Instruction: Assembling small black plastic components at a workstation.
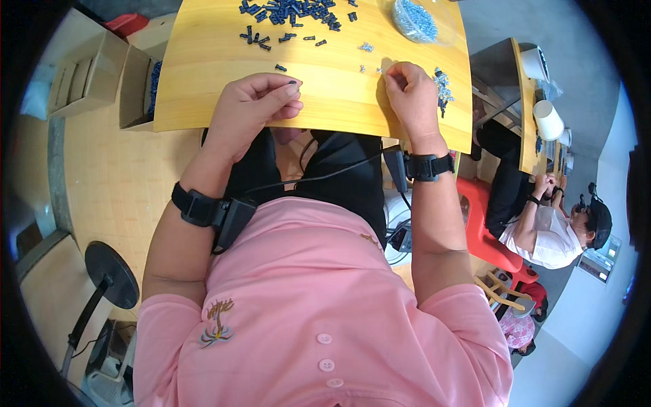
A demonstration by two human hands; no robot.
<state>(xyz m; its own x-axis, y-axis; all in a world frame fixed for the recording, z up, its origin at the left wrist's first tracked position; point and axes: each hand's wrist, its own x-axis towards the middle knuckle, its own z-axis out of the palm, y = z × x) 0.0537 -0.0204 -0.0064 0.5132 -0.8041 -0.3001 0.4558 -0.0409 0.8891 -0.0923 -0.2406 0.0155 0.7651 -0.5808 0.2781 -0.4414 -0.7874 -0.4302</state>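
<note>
Over the table's near edge, my left hand (261,102) pinches a small black plastic part (293,83) between thumb and fingertips; only its tip shows. My right hand (412,91) is closed, thumb against curled fingers, low over the tabletop at the right. Whatever those fingers hold is too small to make out. Beside its fingertips lie tiny clear pieces (363,68), with a small group of clear-blue pieces (366,47) farther off. A single black part (281,68) lies just beyond my left hand. Right of my right hand is a cluster of clear and dark pieces (442,85).
A heap of black parts (291,10) covers the table's far middle. At far right stands a clear bowl (415,22) of light-blue pieces. Cardboard boxes (139,88) flank the wooden table (203,81). A black cable (312,178) links my wrist straps. Another person (542,234) sits at right.
</note>
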